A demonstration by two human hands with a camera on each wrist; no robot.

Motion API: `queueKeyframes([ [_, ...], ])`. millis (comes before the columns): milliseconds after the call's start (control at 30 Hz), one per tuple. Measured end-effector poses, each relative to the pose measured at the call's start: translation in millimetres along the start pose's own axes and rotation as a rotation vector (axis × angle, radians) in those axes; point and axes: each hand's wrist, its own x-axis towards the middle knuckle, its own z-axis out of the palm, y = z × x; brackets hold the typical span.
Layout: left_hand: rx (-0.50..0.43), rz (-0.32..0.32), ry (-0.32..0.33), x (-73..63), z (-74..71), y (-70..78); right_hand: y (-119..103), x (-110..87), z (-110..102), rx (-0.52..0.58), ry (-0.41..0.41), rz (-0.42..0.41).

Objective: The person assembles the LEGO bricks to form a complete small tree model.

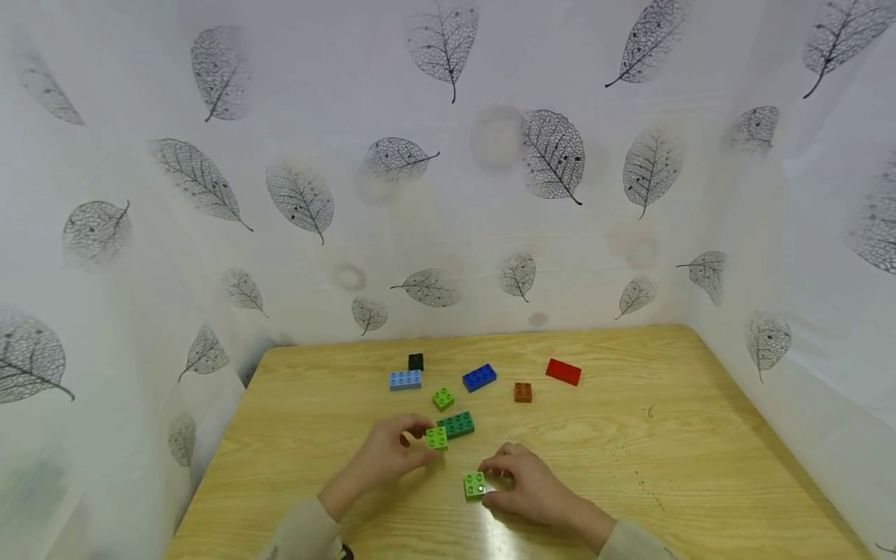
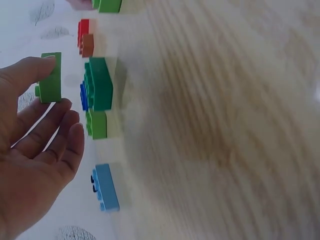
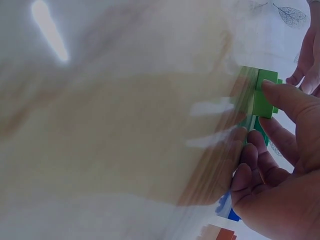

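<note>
My left hand (image 1: 388, 453) pinches a light green toy building brick (image 1: 437, 439) between thumb and finger. In the left wrist view this brick (image 2: 50, 77) is held up off the table, its studs toward the left. To the right and nearer the front edge, my right hand (image 1: 530, 486) pinches a second light green brick (image 1: 474, 486), studs up. The right wrist view shows the thumb on the side of that brick (image 3: 266, 93), low at the tabletop. Just behind the left hand's brick lies a dark green brick (image 1: 458, 425), with another light green brick (image 1: 443, 399) beyond it.
Farther back on the wooden table (image 1: 602, 435) lie a light blue brick (image 1: 405, 380), a black brick (image 1: 416, 362), a blue brick (image 1: 479, 377), an orange-brown brick (image 1: 523, 392) and a red brick (image 1: 563, 372). A leaf-printed white curtain (image 1: 462, 225) surrounds the back and sides.
</note>
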Motion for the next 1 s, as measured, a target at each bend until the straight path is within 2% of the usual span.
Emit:
queueKeyframes([
  [200,-0.027,0.0,-0.052,-4.7,9.8,6.8,-0.1,0.0,0.6,-0.002,0.0,0.0],
  [1000,-0.099,0.09,-0.143,-9.3,38.6,18.9,1.1,1.0,2.0,-0.015,0.022,-0.015],
])
